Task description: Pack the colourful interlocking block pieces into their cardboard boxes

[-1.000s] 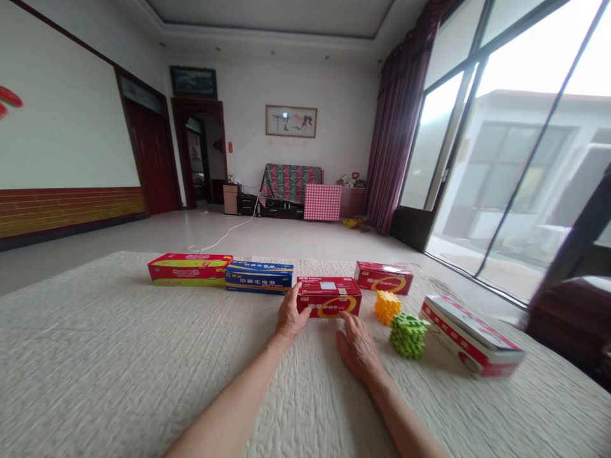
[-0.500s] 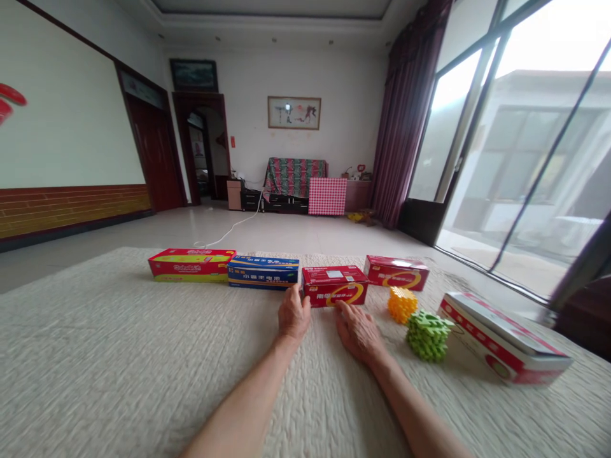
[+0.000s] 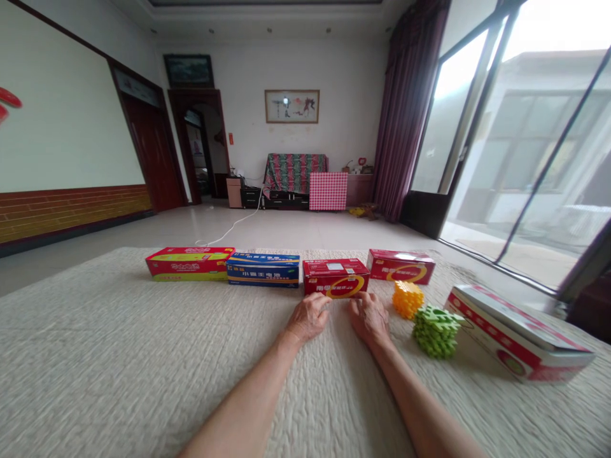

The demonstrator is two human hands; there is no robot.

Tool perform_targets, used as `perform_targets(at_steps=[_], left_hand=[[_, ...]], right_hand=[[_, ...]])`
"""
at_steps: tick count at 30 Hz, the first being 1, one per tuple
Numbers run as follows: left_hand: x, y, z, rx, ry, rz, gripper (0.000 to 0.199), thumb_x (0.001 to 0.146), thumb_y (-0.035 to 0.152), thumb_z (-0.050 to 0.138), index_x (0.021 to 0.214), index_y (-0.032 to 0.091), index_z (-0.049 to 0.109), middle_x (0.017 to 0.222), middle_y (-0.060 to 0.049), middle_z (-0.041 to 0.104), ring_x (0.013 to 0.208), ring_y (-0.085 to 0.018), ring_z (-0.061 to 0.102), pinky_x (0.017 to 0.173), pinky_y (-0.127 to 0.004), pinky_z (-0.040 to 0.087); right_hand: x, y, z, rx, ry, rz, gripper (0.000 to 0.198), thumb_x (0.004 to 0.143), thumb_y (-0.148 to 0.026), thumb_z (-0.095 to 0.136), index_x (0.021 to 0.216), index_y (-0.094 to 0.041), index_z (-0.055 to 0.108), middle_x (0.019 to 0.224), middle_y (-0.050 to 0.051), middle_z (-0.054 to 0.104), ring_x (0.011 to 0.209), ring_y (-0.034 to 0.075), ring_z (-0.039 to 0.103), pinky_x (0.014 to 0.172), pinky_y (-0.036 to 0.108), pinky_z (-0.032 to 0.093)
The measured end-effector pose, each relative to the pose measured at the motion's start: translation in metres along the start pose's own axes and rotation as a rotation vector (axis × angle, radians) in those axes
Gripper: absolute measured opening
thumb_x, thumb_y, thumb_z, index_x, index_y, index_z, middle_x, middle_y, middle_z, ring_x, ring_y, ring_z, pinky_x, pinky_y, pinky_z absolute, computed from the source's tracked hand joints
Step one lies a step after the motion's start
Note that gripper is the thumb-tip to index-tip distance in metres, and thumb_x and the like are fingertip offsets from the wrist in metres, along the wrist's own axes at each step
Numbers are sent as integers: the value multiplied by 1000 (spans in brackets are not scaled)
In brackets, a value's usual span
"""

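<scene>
A red cardboard box (image 3: 336, 278) with a yellow ring printed on its front stands on the cream textured cover (image 3: 181, 369), straight ahead of me. My left hand (image 3: 309, 317) lies at the lower left of its front face, fingers bent and close to or touching it. Near the lower right corner is my right hand (image 3: 369, 316), fingers bent forward at the box's base. Neither hand is wrapped around the box. Close on the left stands a blue box (image 3: 263, 271); slightly farther back on the right is a second red box (image 3: 401, 267).
A pink and yellow-green box (image 3: 187, 266) stands at the left end of the row. To the right sit an orange interlocking-piece cube (image 3: 407, 299), a green one (image 3: 436, 333) and a long white and red box (image 3: 520, 337). A white cable (image 3: 229, 228) crosses the floor.
My left hand has slid from the red box's left side to its front. My right hand has shifted slightly right. The camera view has tilted a little.
</scene>
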State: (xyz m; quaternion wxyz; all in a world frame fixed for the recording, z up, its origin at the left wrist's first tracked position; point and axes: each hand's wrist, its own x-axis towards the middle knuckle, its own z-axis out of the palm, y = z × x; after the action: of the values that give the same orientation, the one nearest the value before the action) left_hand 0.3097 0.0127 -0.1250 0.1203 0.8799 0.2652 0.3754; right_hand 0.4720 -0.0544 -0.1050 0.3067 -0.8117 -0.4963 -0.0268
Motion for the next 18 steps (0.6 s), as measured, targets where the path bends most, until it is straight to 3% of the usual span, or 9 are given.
perform_targets(at_steps=[7, 11, 18], left_hand=[[-1, -4, 4, 85, -3, -98, 47, 77, 13, 56, 123, 13, 59, 130, -14, 58, 120, -25, 56, 106, -39, 44], [-2, -8, 7, 104, -53, -97, 47, 80, 15, 51, 126, 10, 58, 138, -18, 52, 128, -28, 50, 110, -43, 40], [-1, -18, 14, 190, -18, -128, 52, 79, 22, 53, 129, 11, 56, 149, -18, 38, 137, -34, 38, 112, -48, 36]], right_hand=[[1, -3, 1, -44, -38, -22, 35, 88, -32, 45, 119, -21, 59, 117, 11, 62, 112, 27, 55, 91, 40, 37], [-2, -1, 3, -35, -40, -69, 39, 87, -31, 45, 124, -22, 54, 129, 10, 58, 116, 26, 52, 96, 40, 34], [-3, -2, 4, -92, -126, -169, 45, 84, -31, 46, 128, -24, 48, 142, 7, 50, 124, 25, 42, 96, 40, 31]])
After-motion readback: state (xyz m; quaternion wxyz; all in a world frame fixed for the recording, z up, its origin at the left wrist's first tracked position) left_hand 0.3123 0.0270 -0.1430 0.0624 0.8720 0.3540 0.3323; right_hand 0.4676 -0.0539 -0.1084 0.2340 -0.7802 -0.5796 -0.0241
